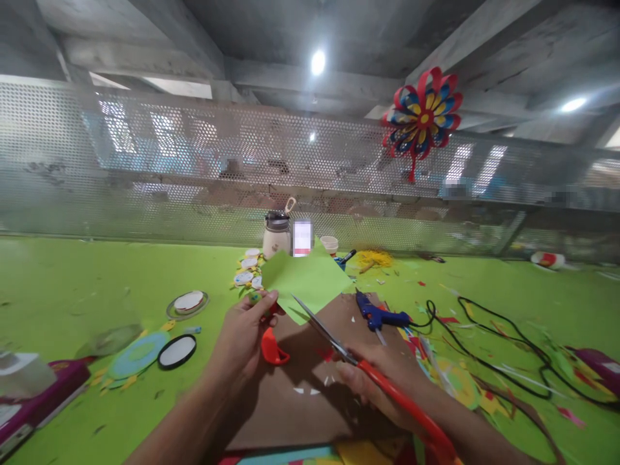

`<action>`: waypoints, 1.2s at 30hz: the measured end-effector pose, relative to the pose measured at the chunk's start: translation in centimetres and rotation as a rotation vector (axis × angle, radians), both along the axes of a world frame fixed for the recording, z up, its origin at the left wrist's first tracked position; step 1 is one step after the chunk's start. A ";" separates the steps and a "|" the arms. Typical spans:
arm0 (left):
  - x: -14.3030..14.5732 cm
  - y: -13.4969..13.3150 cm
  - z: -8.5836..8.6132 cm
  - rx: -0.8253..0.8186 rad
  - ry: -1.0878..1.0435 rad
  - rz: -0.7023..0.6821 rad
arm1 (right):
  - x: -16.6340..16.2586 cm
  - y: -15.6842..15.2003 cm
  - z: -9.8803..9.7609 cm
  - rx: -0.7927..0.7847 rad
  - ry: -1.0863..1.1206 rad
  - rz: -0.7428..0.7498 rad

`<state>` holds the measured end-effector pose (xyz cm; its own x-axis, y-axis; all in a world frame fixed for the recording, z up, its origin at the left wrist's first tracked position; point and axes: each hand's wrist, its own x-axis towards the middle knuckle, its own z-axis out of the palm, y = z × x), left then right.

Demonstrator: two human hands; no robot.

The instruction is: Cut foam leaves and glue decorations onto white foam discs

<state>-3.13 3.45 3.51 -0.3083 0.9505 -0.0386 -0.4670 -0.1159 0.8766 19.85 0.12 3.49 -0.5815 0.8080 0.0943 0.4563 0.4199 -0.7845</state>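
the sheet of light green paper was between and ahead of the two hands, raised over the far part of a brown cardboard. the left hand had its thumb and fingers pinched on the sheet's left side, near the corner; something red showed at those fingertips too, too small to name. the right hand lay nearer the wearer and to the right, wrapped around the red handles of the scissors, and did not touch the paper. the hands were apart from each other. the blades pointed forward and left, their tip over the near part of the sheet; whether they were parted could not be told.

the sheet looked flat, plain and thin, tilted so that its corners made a rough diamond, with straight edges and a paler spike standing up at the far side. its far edge overlapped the view of a pale flask and a bright screen.

on the cardboard, a curved red piece lay just beside the left hand, and small white scraps lay between the forearms. a blue glue gun rested right of the sheet.
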 end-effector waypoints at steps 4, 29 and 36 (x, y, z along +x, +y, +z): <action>0.1 0.0 -0.2 0.010 -0.008 -0.047 | 0.0 -0.2 0.4 -0.032 -0.022 -0.002; 0.3 -0.1 -0.4 0.017 -0.016 -0.023 | 0.2 -0.3 0.3 -0.012 -0.068 0.015; 0.2 0.2 -0.9 0.025 -0.017 -0.037 | 0.0 -0.2 0.2 -0.009 -0.065 0.000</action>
<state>-2.94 3.65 2.64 -0.2723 0.9620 -0.0192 -0.4859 -0.1202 0.8657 19.84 -0.05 3.72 -0.5863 0.8086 0.0486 0.5067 0.4128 -0.7569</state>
